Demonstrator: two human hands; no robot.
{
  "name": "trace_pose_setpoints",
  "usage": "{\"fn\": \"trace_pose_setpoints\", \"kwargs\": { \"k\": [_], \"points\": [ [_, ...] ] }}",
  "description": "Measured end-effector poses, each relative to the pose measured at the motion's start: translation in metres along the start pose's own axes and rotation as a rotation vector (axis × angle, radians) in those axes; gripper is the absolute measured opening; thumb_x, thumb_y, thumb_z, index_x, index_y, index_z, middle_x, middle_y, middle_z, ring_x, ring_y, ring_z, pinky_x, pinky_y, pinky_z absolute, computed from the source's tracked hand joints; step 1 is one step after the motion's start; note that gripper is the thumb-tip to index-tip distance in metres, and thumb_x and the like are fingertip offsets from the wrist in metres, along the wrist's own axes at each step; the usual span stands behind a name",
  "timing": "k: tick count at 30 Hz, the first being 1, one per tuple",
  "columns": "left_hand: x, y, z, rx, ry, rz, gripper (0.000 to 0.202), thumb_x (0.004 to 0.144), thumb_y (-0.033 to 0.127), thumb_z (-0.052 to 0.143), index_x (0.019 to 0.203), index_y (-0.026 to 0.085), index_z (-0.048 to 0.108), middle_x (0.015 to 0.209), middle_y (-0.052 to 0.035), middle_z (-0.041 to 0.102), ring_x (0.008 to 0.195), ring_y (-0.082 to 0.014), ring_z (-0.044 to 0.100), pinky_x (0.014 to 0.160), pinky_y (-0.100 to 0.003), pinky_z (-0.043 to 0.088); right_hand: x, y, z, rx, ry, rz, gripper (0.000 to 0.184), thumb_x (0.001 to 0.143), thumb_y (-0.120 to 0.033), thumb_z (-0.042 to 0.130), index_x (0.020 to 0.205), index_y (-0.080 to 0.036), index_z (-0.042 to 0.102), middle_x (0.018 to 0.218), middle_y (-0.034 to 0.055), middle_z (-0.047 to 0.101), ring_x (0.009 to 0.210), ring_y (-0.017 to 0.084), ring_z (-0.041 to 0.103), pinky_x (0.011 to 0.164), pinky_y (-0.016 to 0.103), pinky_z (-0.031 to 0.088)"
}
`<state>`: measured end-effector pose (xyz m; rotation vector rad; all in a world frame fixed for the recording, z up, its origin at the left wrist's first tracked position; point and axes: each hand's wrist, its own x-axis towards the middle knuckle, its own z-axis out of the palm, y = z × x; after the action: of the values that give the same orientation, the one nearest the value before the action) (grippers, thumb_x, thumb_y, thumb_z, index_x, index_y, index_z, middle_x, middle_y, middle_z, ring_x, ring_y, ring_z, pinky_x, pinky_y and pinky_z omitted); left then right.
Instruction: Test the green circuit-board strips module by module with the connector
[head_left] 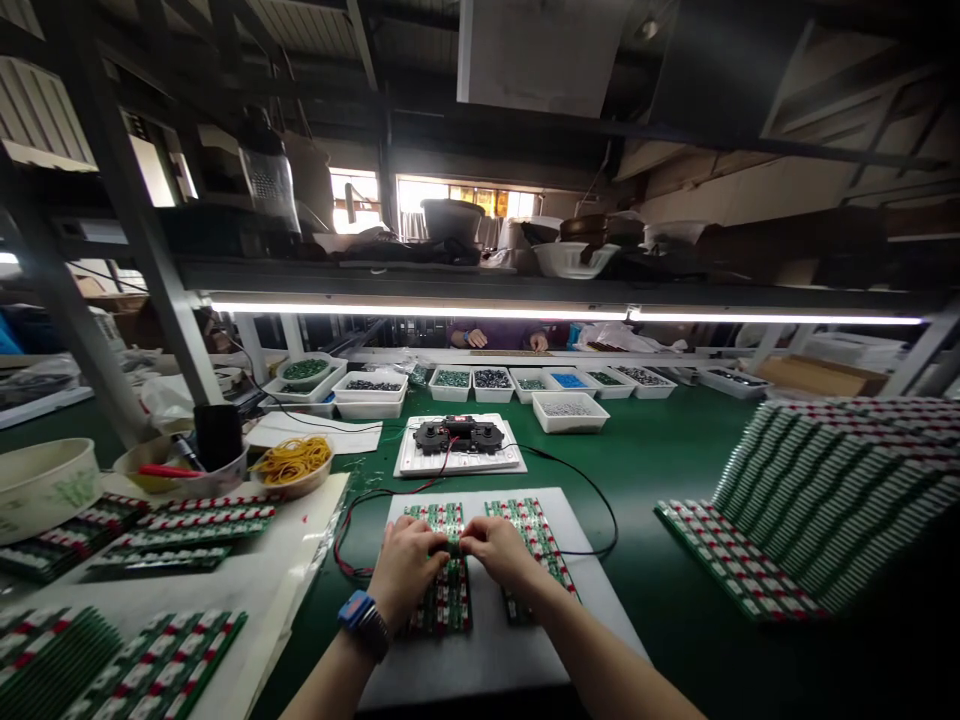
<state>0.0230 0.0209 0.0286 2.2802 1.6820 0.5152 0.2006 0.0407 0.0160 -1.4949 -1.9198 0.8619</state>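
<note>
Forearms (607,640), two: nearest my remote view, entering from the bottom edge; blue-cased watch (365,622) on the left wrist.
Left circuit-board panel (448,605), one: on a white mat (491,665), beneath the fingers of both hands, long axis running away from me.
Left hand (409,562): over the panel's left side and middle, fingers bent inward.
Right hand (501,552): at the panel's right edge, fingertips drawn together and aimed leftward. Both sets of fingertips nearly meet over the panel; whether they grip a small part or only touch the board, I cannot tell from my end.
Right circuit-board panel (541,535), one: just beside, crossed by the right wrist, long axis slanting; right hand nearer.
Black twin-knobbed fixture (457,436), one: beyond both panels.
</note>
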Motion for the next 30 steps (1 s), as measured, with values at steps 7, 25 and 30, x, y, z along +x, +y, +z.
{"fn": "trace_pose_setpoints", "kwargs": {
  "k": [7,25,30],
  "points": [
    [-0.002,-0.004,0.008,-0.054,-0.018,0.026,0.02,0.082,0.022,0.063,0.097,0.026,0.075,0.095,-0.0027,0.069,0.102,-0.0232,0.054,0.094,-0.035,0.039,-0.003,0.008,0.003,0.005,-0.019,-0.015,0.012,0.077,-0.015,0.063,0.08,-0.018,0.075,0.077,0.0018,0.075,0.076,0.016,0.066,0.071,0.021,0.044],
    [0.004,-0.008,0.01,-0.05,-0.098,0.0,0.022,0.081,0.025,0.059,0.096,0.027,0.076,0.095,-0.001,0.07,0.104,-0.0228,0.053,0.093,-0.032,0.039,0.007,0.0,0.003,-0.193,-0.083,0.104,0.012,0.079,-0.026,0.063,0.078,-0.02,0.074,0.079,0.0012,0.074,0.078,0.017,0.063,0.067,0.023,0.038],
    [0.003,-0.007,0.012,-0.046,-0.086,0.006,0.021,0.081,0.023,0.056,0.089,0.025,0.075,0.093,-0.003,0.068,0.102,-0.0226,0.054,0.092,-0.033,0.041,0.007,-0.004,0.009,-0.255,-0.025,0.113,0.021,0.081,-0.041,0.066,0.081,-0.021,0.073,0.083,0.003,0.075,0.084,0.02,0.064,0.079,0.028,0.036]
  ]
}}
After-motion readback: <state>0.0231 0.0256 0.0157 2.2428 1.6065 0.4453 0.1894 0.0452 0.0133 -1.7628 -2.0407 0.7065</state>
